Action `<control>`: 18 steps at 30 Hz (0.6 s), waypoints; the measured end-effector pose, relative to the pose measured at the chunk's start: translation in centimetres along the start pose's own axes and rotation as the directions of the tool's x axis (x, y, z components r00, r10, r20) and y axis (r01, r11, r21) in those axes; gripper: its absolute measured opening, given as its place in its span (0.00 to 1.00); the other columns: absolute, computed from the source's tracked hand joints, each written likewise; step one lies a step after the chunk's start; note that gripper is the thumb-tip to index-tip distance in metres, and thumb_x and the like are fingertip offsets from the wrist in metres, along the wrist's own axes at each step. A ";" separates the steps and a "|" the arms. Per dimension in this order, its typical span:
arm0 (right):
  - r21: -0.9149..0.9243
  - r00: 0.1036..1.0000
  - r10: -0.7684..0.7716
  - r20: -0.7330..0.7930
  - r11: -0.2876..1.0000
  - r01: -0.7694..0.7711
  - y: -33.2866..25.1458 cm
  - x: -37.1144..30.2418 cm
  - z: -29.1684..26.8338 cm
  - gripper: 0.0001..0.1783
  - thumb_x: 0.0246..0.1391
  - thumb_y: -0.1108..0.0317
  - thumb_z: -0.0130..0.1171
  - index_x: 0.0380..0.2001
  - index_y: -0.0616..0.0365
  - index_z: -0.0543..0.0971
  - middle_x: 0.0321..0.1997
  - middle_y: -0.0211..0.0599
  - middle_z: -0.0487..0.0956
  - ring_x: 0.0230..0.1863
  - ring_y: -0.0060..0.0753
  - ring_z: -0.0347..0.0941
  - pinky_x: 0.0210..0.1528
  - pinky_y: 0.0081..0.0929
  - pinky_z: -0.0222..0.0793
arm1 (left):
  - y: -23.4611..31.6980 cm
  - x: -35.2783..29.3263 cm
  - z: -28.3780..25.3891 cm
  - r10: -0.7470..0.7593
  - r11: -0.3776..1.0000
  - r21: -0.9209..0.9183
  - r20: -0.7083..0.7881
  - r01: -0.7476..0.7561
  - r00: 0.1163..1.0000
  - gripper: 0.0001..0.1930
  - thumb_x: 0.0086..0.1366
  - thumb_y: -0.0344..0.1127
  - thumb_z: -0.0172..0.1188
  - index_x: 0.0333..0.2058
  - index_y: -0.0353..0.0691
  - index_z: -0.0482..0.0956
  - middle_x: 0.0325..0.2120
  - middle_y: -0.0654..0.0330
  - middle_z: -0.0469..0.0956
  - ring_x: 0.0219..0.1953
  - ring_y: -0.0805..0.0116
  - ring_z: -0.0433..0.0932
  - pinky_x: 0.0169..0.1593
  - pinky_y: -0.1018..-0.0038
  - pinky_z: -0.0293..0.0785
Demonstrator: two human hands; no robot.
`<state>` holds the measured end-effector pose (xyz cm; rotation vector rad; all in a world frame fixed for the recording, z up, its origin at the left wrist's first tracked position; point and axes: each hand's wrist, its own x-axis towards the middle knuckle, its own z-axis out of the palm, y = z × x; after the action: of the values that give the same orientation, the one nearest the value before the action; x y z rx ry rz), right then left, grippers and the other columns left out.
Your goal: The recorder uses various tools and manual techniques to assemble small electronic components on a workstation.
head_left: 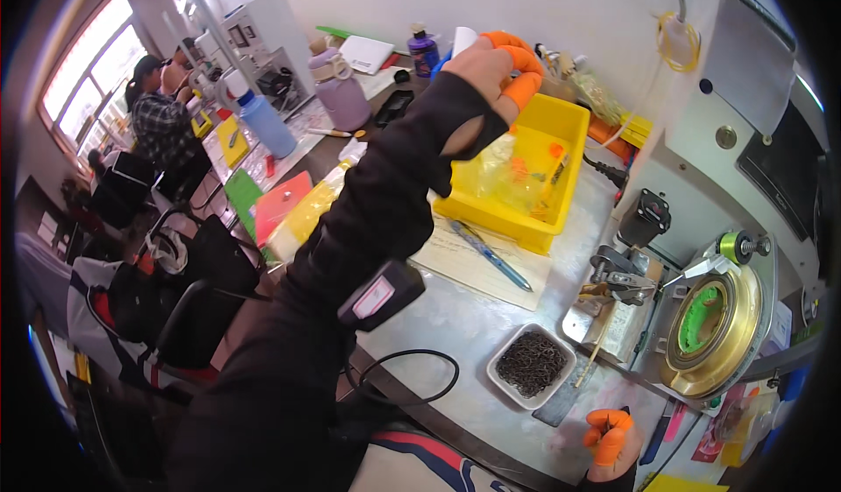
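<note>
Yellow bin at the left hand, white dish of dark pieces near the right hand.
Left hand far out across the table; orange-capped fingers curled by the bin's far-left corner, white cylinder just beside; cannot tell whether they grip anything. Right hand low, close to the person; orange-capped fingers curled in, cannot tell what, if anything, they pinch. Dish lies ahead and left of the right fingers, apart from them, clearly nearer that hand than the left; squarish, no clear long axis. Bin sits beyond it; blue pen between, slanting far-left to near-right.
</note>
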<state>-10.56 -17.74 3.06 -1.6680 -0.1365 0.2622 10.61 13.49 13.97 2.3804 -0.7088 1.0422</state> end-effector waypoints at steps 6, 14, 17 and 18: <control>-0.715 0.942 -0.336 0.016 0.655 0.246 1.9 -0.6 -0.4 0.10 0.45 0.64 0.52 0.29 0.59 0.73 0.23 0.41 0.73 0.21 0.38 0.70 0.24 0.26 0.66 | -5.9 -0.8 3.5 -0.194 0.855 0.487 0.622 -0.181 0.759 0.17 0.53 0.33 0.48 0.43 0.40 0.68 0.45 0.48 0.65 0.41 0.55 0.70 0.41 0.73 0.67; -0.709 0.936 -0.350 -0.016 0.665 0.236 1.3 -0.7 -0.2 0.12 0.46 0.63 0.52 0.31 0.59 0.74 0.23 0.44 0.75 0.22 0.41 0.71 0.25 0.28 0.67 | -5.3 -0.7 1.1 -0.502 0.840 0.529 0.674 0.120 0.543 0.20 0.51 0.31 0.51 0.45 0.39 0.67 0.47 0.46 0.63 0.40 0.56 0.71 0.45 0.77 0.66; -0.679 0.950 -0.312 -0.027 0.703 0.212 1.1 -0.8 -0.2 0.12 0.46 0.63 0.52 0.31 0.60 0.74 0.24 0.44 0.75 0.23 0.42 0.71 0.26 0.29 0.67 | -6.4 -2.8 -3.7 -0.587 0.770 0.019 0.413 0.637 0.697 0.17 0.49 0.25 0.47 0.40 0.39 0.71 0.35 0.53 0.71 0.31 0.65 0.73 0.37 0.77 0.69; -0.687 0.949 -0.316 -0.022 0.694 0.215 1.0 -0.8 -0.1 0.12 0.46 0.63 0.52 0.31 0.60 0.74 0.25 0.45 0.75 0.24 0.43 0.72 0.27 0.29 0.67 | -6.7 -4.1 -6.8 -0.285 0.942 0.290 0.422 0.170 0.861 0.16 0.48 0.23 0.45 0.38 0.39 0.72 0.30 0.56 0.73 0.29 0.69 0.73 0.36 0.77 0.69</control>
<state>-11.40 -18.19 2.21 -2.3637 -0.4077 -0.1611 8.65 23.72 13.76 2.8843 -0.4438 0.4834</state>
